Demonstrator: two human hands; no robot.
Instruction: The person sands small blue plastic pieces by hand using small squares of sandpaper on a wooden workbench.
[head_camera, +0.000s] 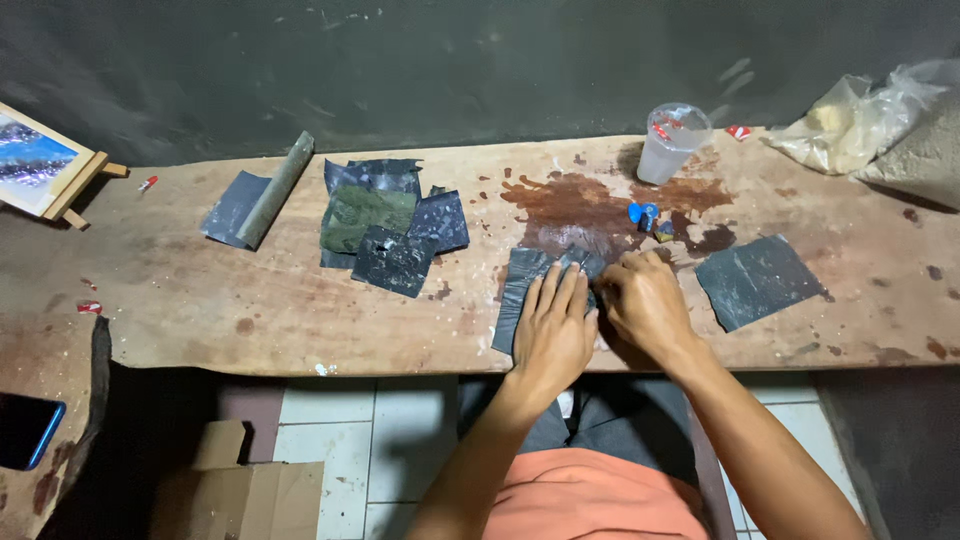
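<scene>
Stained wood forms the counter, set against a dark wall. At its near edge lies a dark sandpaper sheet. The left hand presses flat on it, fingers spread, grip open. The right hand is curled with its grip closed, rubbing on the sheet's right end; what it pinches is hidden. A plastic cup stands behind.

A: What did the person wear?
B: Orange shirt, dark grey trousers. Left hand and right hand were bare, forearms too, no sleeves, rings or watch showed
</scene>
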